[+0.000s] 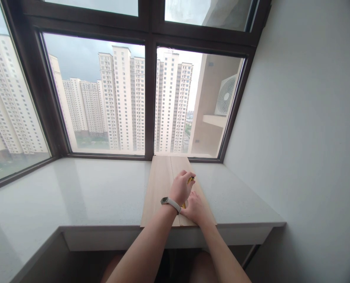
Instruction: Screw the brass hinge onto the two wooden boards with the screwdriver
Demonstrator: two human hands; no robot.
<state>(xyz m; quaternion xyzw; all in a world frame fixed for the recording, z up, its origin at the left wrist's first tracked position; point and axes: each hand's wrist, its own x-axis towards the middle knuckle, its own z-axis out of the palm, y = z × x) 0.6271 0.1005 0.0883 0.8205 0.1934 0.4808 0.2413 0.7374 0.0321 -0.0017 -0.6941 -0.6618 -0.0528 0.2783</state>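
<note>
A pale wooden board [160,188] lies lengthwise on the white sill counter, with a thin dark line running along it. Above the board, my left hand [182,186], with a light-strapped watch [165,200] on the wrist, is closed around a small yellow and black tool [191,179], mostly hidden by the fingers. Closer to me, my right hand [195,208] rests on the near part of the board. A yellow piece [184,205] shows between its thumb and fingers, partly covered by my left wrist; I cannot tell whether it belongs to the same tool.
The white counter [104,192] extends on both sides of the board, its front edge near my legs. Dark window frames [150,98] stand behind it, and a plain wall [295,118] rises at the right. Tall buildings and an air-conditioner unit [226,95] are outside the glass.
</note>
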